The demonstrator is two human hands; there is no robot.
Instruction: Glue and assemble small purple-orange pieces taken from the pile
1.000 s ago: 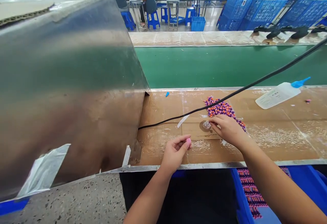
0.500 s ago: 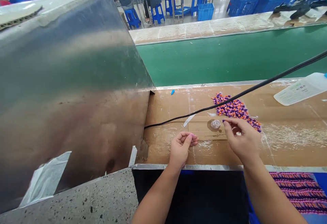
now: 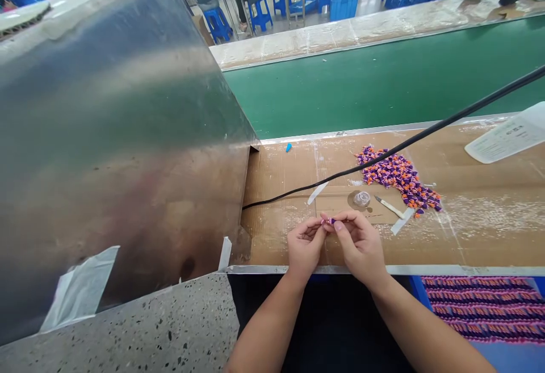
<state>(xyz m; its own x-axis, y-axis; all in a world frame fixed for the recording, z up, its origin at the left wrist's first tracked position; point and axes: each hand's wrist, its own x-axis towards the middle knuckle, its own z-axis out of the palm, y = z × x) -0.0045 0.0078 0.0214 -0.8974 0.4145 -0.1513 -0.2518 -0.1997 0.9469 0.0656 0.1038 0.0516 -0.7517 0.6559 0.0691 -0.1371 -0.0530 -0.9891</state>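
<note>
Left hand (image 3: 305, 248) and right hand (image 3: 363, 247) share a small purple-and-pink piece (image 3: 330, 221), fingers pinched closed around it! Light, even pressure should keep it steady.

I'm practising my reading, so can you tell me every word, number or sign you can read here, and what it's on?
Nothing can be read clearly here.
Pale plastic bottle: dark printing on its side, too small and blurred to read.
Heap of purple and orange pieces: no lettering that I can make out.
Small piece in the fingertips: too small to tell.
</note>
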